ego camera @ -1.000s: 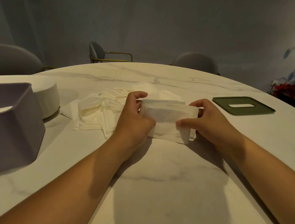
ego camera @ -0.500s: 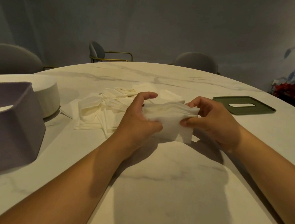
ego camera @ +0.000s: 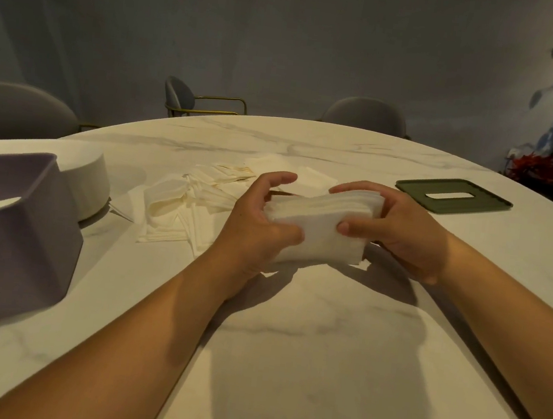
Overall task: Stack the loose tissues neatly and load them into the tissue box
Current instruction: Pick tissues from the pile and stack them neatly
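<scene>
So the stack of tissues (ego camera: 321, 228) was right in front of me, about mid-table, clamped between both hands. My left hand (ego camera: 260, 221) had the left end, thumb pressed on the near face and fingers curled round the back. My right hand (ego camera: 400, 233) gripped the right end the same way, thumb on the front and fingers hooked over the far top edge. The stack sat tilted, its layered top edge facing up and away from me and the right end a bit higher. It cast a shadow underneath, but honestly I couldn't tell whether the bottom edge was touching the table (ego camera: 305, 333) or just off it. Just behind and to the left of my left hand was the messy pile of loose tissues (ego camera: 192, 206), spread flat on the marble, with a couple more sheets poking out beyond my fingers. Further left, at the table edge, stood the purple tissue box (ego camera: 23, 242), open at the top with something white showing inside and a barcode sticker on its side. A white round thing (ego camera: 86, 174) was tucked just behind it. The green lid (ego camera: 489, 202) with its slot lay flat off to my right, well apart from the box. Grey chairs (ego camera: 365, 114) stood round the far side, and a plant with red flowers (ego camera: 531, 166) was over by the wall.
</scene>
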`<state>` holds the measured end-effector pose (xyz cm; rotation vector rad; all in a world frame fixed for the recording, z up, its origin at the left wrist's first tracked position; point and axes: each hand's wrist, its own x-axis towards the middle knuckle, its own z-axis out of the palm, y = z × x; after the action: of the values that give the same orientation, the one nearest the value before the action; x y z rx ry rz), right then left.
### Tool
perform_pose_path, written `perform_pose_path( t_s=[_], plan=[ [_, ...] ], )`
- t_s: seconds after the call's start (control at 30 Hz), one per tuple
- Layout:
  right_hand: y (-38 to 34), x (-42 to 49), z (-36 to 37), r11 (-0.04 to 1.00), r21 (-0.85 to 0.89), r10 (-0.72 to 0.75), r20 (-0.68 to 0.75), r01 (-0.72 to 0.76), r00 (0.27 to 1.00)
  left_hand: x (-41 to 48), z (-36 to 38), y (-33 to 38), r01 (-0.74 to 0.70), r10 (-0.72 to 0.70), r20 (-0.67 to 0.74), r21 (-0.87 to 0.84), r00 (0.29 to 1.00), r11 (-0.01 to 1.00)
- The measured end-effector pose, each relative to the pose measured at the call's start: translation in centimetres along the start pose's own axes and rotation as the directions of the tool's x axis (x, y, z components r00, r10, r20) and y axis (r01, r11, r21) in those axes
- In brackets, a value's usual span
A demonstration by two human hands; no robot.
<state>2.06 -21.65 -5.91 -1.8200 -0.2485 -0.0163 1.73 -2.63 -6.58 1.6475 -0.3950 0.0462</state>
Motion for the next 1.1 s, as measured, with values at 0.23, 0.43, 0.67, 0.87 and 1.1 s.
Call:
perform_pose_path(
  t_s=[0.23, 0.43, 0.67, 0.87, 1.1],
  plan=[
    [-0.7, -0.1, -0.2, 0.999, -0.021, -0.040, -0.250, 0.036, 0.967, 0.0, 0.3, -0.2, -0.061, 0.063, -0.033, 0.066, 0.997, 0.996],
    [-0.9, 0.0, -0.6, 0.999, 0.022, 0.037, -0.372, -0.031, 0.927, -0.1, 0.0, -0.4, -0.082, 0.083, -0.045, 0.011, 0.996, 0.997],
    [-0.5, -0.3, -0.6, 0.997, 0.005, 0.071, -0.356, -0.074, 0.932, -0.2, -0.1, -0.3, -0.077, 0.078, -0.014, 0.057, 0.997, 0.995],
    [-0.7, -0.1, -0.6, 0.999, -0.015, 0.040, -0.412, -0.051, 0.910, -0.1, 0.0, -0.3, -0.084, 0.085, -0.022, 0.065, 0.996, 0.994],
    [-1.1, -0.3, -1.2, 0.991, -0.117, 0.020, -0.346, -0.065, 0.938, 0.0, 0.1, -0.3, -0.074, 0.075, -0.021, 0.059, 0.997, 0.996]
  ],
)
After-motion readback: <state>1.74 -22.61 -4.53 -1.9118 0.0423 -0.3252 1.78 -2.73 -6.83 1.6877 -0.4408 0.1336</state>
